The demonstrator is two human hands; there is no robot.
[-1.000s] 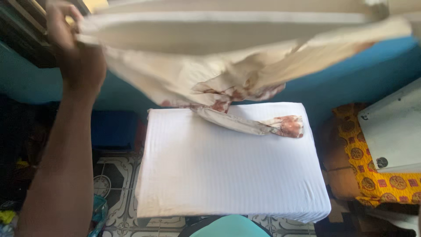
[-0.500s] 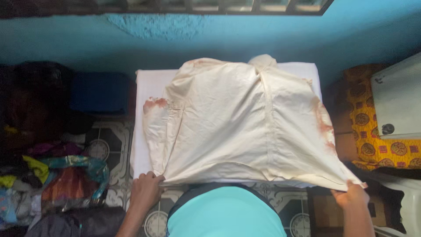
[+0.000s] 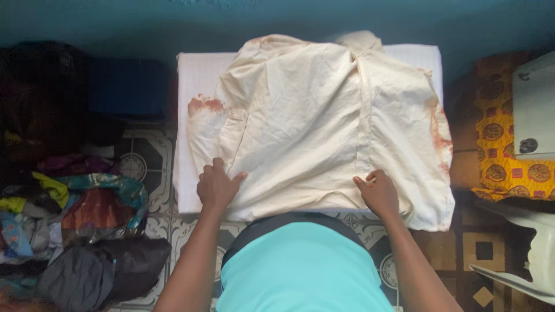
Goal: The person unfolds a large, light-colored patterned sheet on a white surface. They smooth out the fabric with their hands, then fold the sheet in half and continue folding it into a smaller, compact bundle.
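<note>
Far left, a pile of clothes (image 3: 69, 231) lies on the tiled floor (image 3: 147, 167), well apart from the work surface.

The white pad (image 3: 193, 75) carries the cream garment (image 3: 324, 115), which is spread across nearly all of it. The garment's near edge and right side overhang the pad. Reddish stains show at its left corner and along its right edge.

The left hand (image 3: 217, 186) rests palm down on the garment's near left part, fingers together and pointing away from the body, thumb apart. It grips nothing.

The right hand (image 3: 378, 192) rests on the near right part, just beside a lengthwise seam. Its fingers are bent, and whether they pinch the fabric cannot be told.

To smooth well, in judgement: keep both palms flat and work outward from the centre toward the edges, so creases are pushed off the cloth rather than trapped. The central folds and the bunched far end need the most attention. Keep the seam straight as a reference line.

Far right, a yellow patterned cloth (image 3: 509, 167) sits beside a grey box (image 3: 535, 110).
</note>
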